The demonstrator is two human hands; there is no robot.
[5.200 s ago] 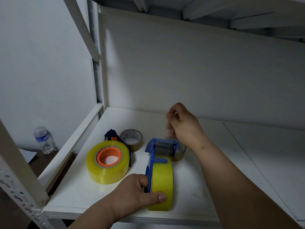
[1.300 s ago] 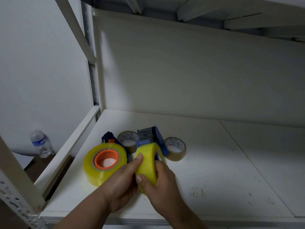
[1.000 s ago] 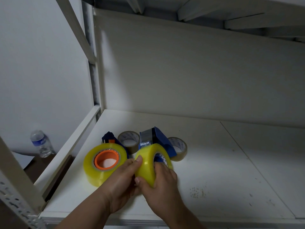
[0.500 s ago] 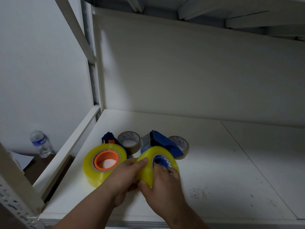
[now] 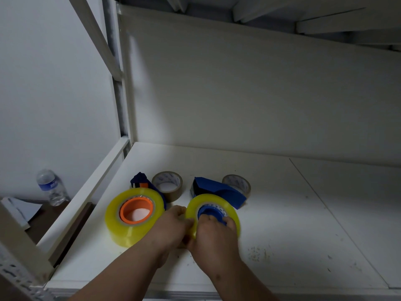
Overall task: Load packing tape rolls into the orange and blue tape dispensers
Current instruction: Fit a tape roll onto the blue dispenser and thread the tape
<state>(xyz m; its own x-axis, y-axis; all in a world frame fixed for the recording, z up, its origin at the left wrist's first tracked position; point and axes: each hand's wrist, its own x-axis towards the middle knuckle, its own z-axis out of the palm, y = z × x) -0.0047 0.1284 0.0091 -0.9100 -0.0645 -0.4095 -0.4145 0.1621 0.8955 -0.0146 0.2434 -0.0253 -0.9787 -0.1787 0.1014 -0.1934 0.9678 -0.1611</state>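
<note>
The blue tape dispenser point(image 5: 219, 190) lies on its side on the white shelf point(image 5: 282, 224), with a yellow tape roll point(image 5: 232, 211) around its blue hub. My right hand point(image 5: 213, 233) presses fingers on that hub and grips the roll's near edge. My left hand point(image 5: 171, 227) holds the roll's left side. To the left, a second yellow roll point(image 5: 132, 222) sits flat on the orange dispenser's hub point(image 5: 136, 210), whose dark blue and orange body point(image 5: 140, 182) pokes out behind.
Two small brown tape rolls point(image 5: 167, 185) point(image 5: 237, 183) lie behind the dispensers. The shelf's white side rail point(image 5: 86, 192) and upright post run on the left. A water bottle point(image 5: 51, 187) stands on the floor beyond it. Another shelf hangs overhead.
The blue dispenser with its yellow roll has tipped from standing on edge to lying on its side. Both hands followed it down and to the right.
</note>
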